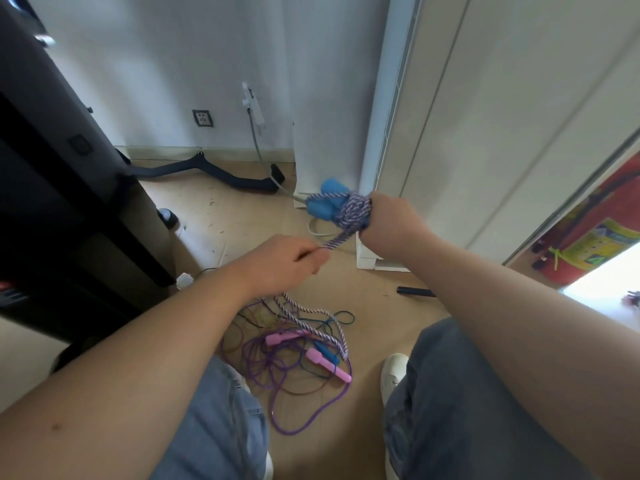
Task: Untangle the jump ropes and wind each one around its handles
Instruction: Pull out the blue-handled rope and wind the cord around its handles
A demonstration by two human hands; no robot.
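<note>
Two hands raised above a wooden floor (374, 323); three ropes counted, one in the hands and two in a heap below. Two blue handles (325, 202) side by side, gripped in the right hand (391, 223), free ends pointing away to the left; fingers of that hand curled round the far side and mostly hidden, only the back of the hand and the wrist plain. Braided purple-and-white rope (353, 211) wound round both handles just beside the knuckles; turns too crowded to count. One taut stretch of the same rope running down and left from the coil to the left hand (284, 259); pinched there between thumb and curled fingers, the rest of the fist closed. Slack of the braided rope hanging below the left hand and looping over the heap on the floor, between two legs in jeans. In the heap: two pink handles (327, 365) near each other; one purple rope (277, 372) in loose coils; one thin dark teal rope (341, 317); one dark blue handle (327, 351) between the pink ones, a second of its kind not to be made out. One white shoe (393, 375) just right of the heap; one black cylinder (415, 291) farther off on the floor.
</note>
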